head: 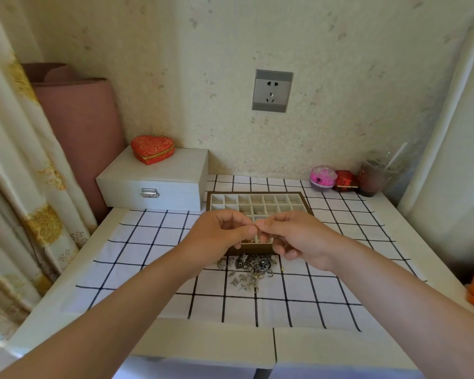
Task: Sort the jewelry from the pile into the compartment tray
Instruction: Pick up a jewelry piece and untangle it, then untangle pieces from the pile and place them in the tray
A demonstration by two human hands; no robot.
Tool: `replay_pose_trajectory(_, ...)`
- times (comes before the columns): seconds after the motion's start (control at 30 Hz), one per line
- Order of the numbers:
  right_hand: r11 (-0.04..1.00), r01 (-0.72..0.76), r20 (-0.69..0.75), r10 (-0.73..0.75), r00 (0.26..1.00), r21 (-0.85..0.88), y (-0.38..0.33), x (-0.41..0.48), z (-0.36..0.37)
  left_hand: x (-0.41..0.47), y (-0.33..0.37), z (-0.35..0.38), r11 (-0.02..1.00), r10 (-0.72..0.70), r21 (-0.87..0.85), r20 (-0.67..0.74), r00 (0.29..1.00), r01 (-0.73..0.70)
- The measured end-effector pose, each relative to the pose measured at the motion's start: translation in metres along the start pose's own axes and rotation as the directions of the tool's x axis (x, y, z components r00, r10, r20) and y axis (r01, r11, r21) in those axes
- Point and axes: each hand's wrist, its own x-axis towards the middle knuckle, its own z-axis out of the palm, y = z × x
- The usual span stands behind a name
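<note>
Jewelry (248, 268) is heaped on the checked cloth (137, 250) just at the tray's near edge, at 6 o'clock from the tray (260, 202), so that each piece has only a short way to travel to a compartment. A few small pieces are already seen in the middle cells; most far cells look empty, so the sorting is judged to be at an early stage. Both hands are held above the tray's near half, fingertips meeting. The left hand (219, 236) is curled with thumb and forefinger pinched, and the right hand (293, 239) is pinched likewise against it; something very small appears to be gripped between them, perhaps so that it can be untangled or examined before a cell is chosen, but what it is cannot be told. A white box (159, 184) with a red heart case (152, 149) on top is set aside at 10 o'clock, clear of the work.
</note>
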Motion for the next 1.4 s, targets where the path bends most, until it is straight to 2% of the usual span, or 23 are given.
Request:
replay_pose_trajectory(0.23, 0.995, 0.094, -0.072, -0.092, 0.993, 0.031, -0.014, 0.016, -0.01, 0.024, 0.012, 0.001, 1.0, 0.007, 0.006, -0.067, 0.998, -0.007)
replay_pose_trajectory(0.37, 0.97, 0.176, -0.178, -0.206, 0.962, -0.168, -0.026, 0.03, -0.015, 0.044, 0.019, 0.002, 1.0, 0.027, 0.004, -0.109, 0.994, -0.027)
replay_pose_trajectory(0.53, 0.949, 0.24, -0.196, -0.28, 0.94, -0.205, -0.033, 0.051, -0.021, 0.067, 0.018, 0.005, 1.0, 0.012, 0.001, -0.158, 0.987, -0.012)
replay_pose_trajectory(0.63, 0.904, 0.266, -0.184, -0.34, 0.922, -0.335, -0.035, 0.065, -0.025, 0.077, 0.013, 0.005, 0.999, 0.032, 0.029, -0.183, 0.983, -0.027)
replay_pose_trajectory(0.73, 0.826, 0.267, -0.193, -0.404, 0.894, -0.496, -0.032, 0.08, -0.029, 0.088, 0.003, 0.002, 0.985, 0.089, 0.163, -0.206, 0.974, -0.055)
replay_pose_trajectory(0.8, 0.758, 0.26, -0.186, -0.447, 0.875, -0.599, -0.027, 0.09, -0.032, 0.093, -0.006, -0.003, 0.936, 0.138, 0.346, -0.182, 0.973, -0.068)
replay_pose_trajectory(0.83, 0.709, 0.246, -0.164, -0.456, 0.875, -0.661, -0.023, 0.095, -0.034, 0.095, -0.01, -0.006, 0.888, 0.16, 0.453, -0.149, 0.976, -0.076)
replay_pose_trajectory(0.9, 0.585, 0.19, -0.105, -0.432, 0.896, -0.789, -0.018, 0.102, -0.037, 0.097, -0.019, -0.012, 0.731, 0.204, 0.673, -0.053, 0.978, -0.116)
replay_pose_trajectory(0.97, 0.47, 0.127, -0.072, -0.384, 0.921, -0.874, -0.015, 0.107, -0.039, 0.098, -0.026, -0.014, 0.577, 0.192, 0.803, 0.05, 0.98, -0.153)
replay_pose_trajectory(1.1, 0.317, 0.07, -0.042, -0.335, 0.941, -0.946, -0.012, 0.115, -0.035, 0.1, -0.041, -0.01, 0.511, 0.092, 0.843, 0.141, 0.986, -0.168)
replay_pose_trajectory(1.3, 0.118, 0.046, 0.005, -0.326, 0.945, -0.992, -0.015, 0.114, -0.029, 0.101, -0.05, -0.012, 0.499, 0.119, 0.845, 0.152, 0.981, -0.192)
replay_pose_trajectory(1.4, 0.06, 0.028, 0.006, -0.333, 0.943, -0.998, -0.015, 0.115, -0.025, 0.1, -0.052, -0.012, 0.478, 0.131, 0.854, 0.162, 0.978, -0.206)
